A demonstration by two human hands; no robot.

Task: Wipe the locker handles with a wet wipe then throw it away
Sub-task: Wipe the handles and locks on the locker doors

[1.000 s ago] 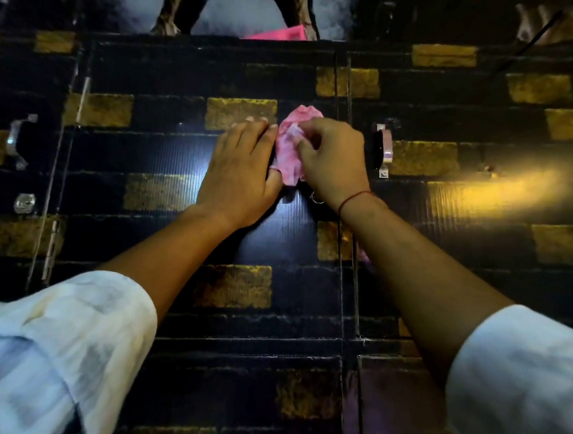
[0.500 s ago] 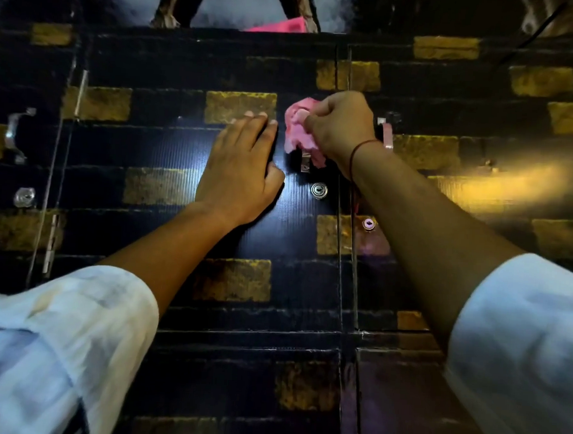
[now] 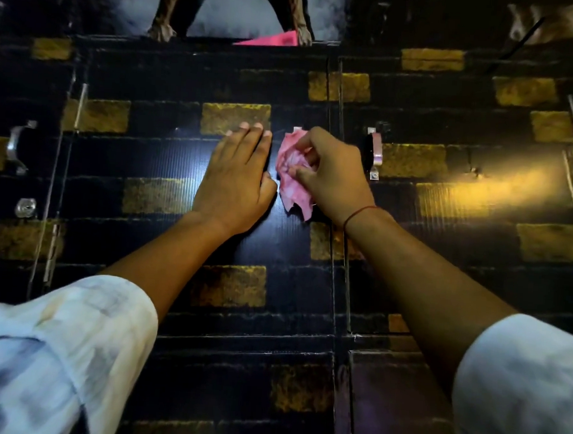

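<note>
The right hand (image 3: 330, 174) pinches the crumpled pink wet wipe (image 3: 292, 170) over the door's handle, at centre frame. The left hand (image 3: 235, 181), at nine o'clock of it, lies flat, bracing the black brick-patterned locker door (image 3: 168, 164). Best to wrap the wipe fully round the handle and rub along it.

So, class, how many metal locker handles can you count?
3: the left handle at the far left, the middle handle peeking above the pink wipe, the right handle beside the right hand. Others may be hidden.

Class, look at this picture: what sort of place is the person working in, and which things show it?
Probably a locker or cupboard front indoors: dark doors printed with yellow bricks, metal handles, and a keyhole lock.
</note>
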